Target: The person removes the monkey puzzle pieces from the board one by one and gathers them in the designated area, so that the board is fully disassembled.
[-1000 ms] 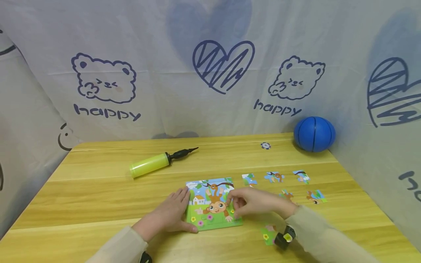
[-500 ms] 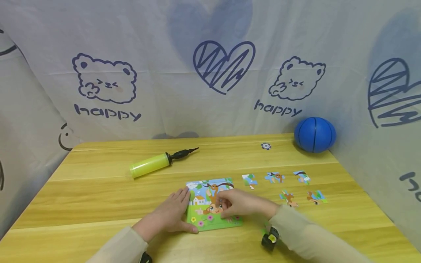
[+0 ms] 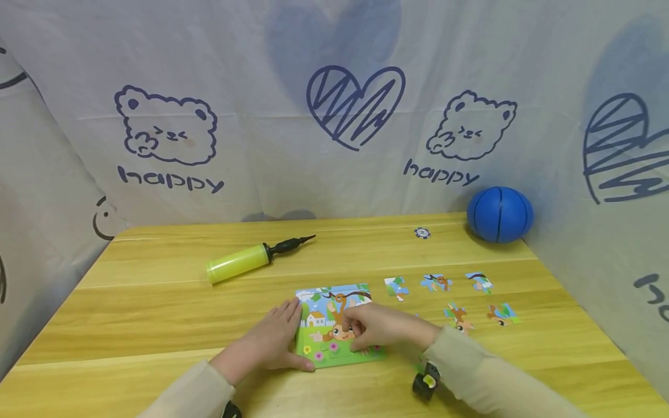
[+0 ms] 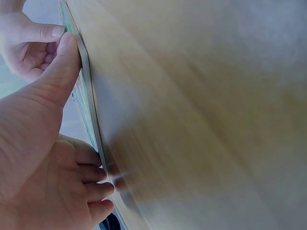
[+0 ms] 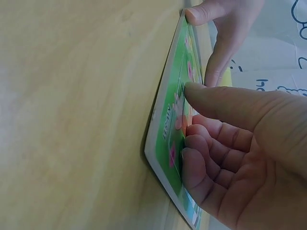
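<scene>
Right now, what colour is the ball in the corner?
The ball is blue with dark lines; the head view shows it best.

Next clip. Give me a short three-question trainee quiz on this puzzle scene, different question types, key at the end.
1. True or false: the left hand rests against the left edge of the puzzle board.
2. How many loose puzzle pieces lie in plain view on the table, right of the board?
3. What is the right hand doing? A: gripping the yellow pump. B: working with its fingertips on the board's picture. C: holding the blue ball.

Key
1. True.
2. Five; the right sleeve may hide more.
3. B.
</scene>
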`<state>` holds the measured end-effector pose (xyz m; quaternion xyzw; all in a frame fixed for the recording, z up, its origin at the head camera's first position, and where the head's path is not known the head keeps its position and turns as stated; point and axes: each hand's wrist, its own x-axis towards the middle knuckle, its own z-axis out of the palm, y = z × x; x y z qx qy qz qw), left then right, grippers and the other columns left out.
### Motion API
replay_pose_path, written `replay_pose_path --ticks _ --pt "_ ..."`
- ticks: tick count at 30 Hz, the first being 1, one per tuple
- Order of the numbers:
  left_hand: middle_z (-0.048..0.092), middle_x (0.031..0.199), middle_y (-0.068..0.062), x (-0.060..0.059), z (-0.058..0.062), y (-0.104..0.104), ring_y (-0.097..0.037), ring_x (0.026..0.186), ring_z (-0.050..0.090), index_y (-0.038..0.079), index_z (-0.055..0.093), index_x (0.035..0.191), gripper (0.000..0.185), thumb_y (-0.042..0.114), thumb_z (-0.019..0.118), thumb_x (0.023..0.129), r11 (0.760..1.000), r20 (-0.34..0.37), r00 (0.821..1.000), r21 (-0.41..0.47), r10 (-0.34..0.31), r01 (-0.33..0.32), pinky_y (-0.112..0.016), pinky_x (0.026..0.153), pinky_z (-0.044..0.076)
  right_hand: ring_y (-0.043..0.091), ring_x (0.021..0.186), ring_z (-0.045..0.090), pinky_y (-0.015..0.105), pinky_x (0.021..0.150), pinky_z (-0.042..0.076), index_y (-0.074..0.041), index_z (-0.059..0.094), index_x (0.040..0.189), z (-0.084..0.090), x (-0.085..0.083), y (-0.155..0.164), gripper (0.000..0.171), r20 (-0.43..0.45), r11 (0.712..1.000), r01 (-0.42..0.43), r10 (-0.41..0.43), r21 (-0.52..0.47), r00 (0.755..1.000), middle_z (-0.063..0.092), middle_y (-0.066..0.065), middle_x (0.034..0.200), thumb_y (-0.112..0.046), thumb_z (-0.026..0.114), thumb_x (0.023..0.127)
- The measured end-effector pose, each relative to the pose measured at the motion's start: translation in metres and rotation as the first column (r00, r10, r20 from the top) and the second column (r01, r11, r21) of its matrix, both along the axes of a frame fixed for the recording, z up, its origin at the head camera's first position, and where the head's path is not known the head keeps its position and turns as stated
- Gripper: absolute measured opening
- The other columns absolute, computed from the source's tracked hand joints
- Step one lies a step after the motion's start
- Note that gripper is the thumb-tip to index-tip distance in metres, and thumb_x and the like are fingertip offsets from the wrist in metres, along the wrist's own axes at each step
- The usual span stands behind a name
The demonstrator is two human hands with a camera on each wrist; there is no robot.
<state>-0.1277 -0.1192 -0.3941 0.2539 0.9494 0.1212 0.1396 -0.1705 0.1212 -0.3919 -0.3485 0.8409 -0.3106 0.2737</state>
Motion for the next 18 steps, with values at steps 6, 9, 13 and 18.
replay_pose_path --ticks 6,9,13,18 --pt "0.015 0.146 -0.028 -0.0001 -0.0006 -0.0001 -0.039 0.134 0.015 -0.013 0.024 0.139 0.112 0.065 0.064 0.068 1.0 0.001 1.0 0.001 0.002 -0.002 -0.047 0.109 0.015 0.008 0.048 0.042 0.019 0.046 0.038 -0.011 0.055 0.094 -0.001 -0.0001 0.0002 0.017 0.002 1.0 0.005 -0.005 -0.003 1.0 0.051 0.0 0.066 -0.001 0.064 0.083" --pt "0.015 0.146 -0.028 -0.0007 -0.0017 -0.0004 -0.04 0.134 0.015 -0.013 0.023 0.139 0.113 0.065 0.064 0.068 1.0 0.001 1.0 0.005 0.003 -0.003 -0.047 0.109 0.014 0.009 0.048 0.044 0.02 0.045 0.038 -0.011 0.054 0.093 -0.0017 -0.0003 0.0003 0.016 0.008 1.0 0.013 -0.013 -0.018 1.0 0.051 0.001 0.067 -0.001 0.063 0.084" --pt "0.015 0.146 -0.028 -0.0011 -0.0031 -0.0006 -0.04 0.134 0.015 -0.013 0.023 0.139 0.113 0.065 0.064 0.068 1.0 -0.002 1.0 0.009 0.002 -0.002 -0.048 0.109 0.014 0.01 0.051 0.046 0.021 0.046 0.04 -0.01 0.053 0.092 -0.0038 -0.0014 0.0007 0.011 0.033 0.998 0.027 -0.025 -0.063 0.999 0.051 0.001 0.069 -0.003 0.06 0.087" --pt "0.015 0.146 -0.029 -0.001 -0.003 -0.0005 -0.04 0.134 0.015 -0.013 0.023 0.139 0.112 0.065 0.064 0.068 1.0 -0.007 1.0 0.008 -0.001 0.001 -0.048 0.108 0.014 0.01 0.06 0.049 0.021 0.052 0.042 -0.007 0.053 0.088 -0.0055 -0.0042 0.0017 0.007 0.046 0.991 0.042 -0.036 -0.128 0.998 0.051 0.001 0.072 -0.008 0.059 0.09"
